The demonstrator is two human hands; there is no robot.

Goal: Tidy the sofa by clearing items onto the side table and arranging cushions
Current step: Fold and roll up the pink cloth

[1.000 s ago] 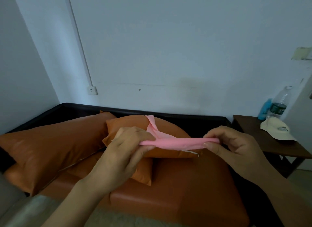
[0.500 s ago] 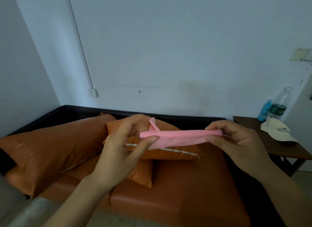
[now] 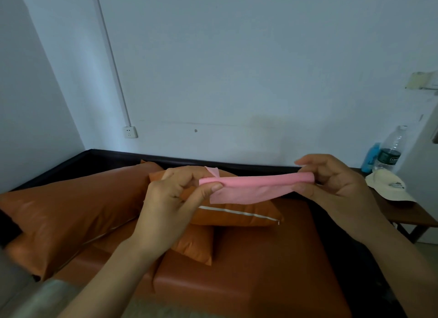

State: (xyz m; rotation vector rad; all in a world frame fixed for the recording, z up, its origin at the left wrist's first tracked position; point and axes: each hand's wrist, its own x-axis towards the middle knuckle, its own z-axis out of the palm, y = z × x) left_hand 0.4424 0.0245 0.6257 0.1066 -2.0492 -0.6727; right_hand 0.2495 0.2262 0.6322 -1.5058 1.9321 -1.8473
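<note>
A folded pink cloth [image 3: 253, 187] is stretched level in the air above the orange sofa [image 3: 237, 277]. My left hand [image 3: 175, 199] pinches its left end between thumb and fingers. My right hand [image 3: 336, 187] pinches its right end. A loose flap of the cloth hangs down below the fold. Behind the cloth, an orange cushion with a white zipper [image 3: 237, 217] lies on a smaller orange cushion [image 3: 196, 246]. A large orange cushion [image 3: 68, 211] leans at the left.
At the right stands a brown side table [image 3: 407, 213] with a beige cap [image 3: 388, 187], a clear water bottle [image 3: 391, 149] and a blue bottle [image 3: 369, 159]. The sofa's black back rim [image 3: 237, 162] runs along the white wall, which has a socket [image 3: 130, 132].
Both hands have lifted the pink cloth a little and drawn it wider. A flap has dropped below the fold. More of the zippered cushion shows beneath it.
</note>
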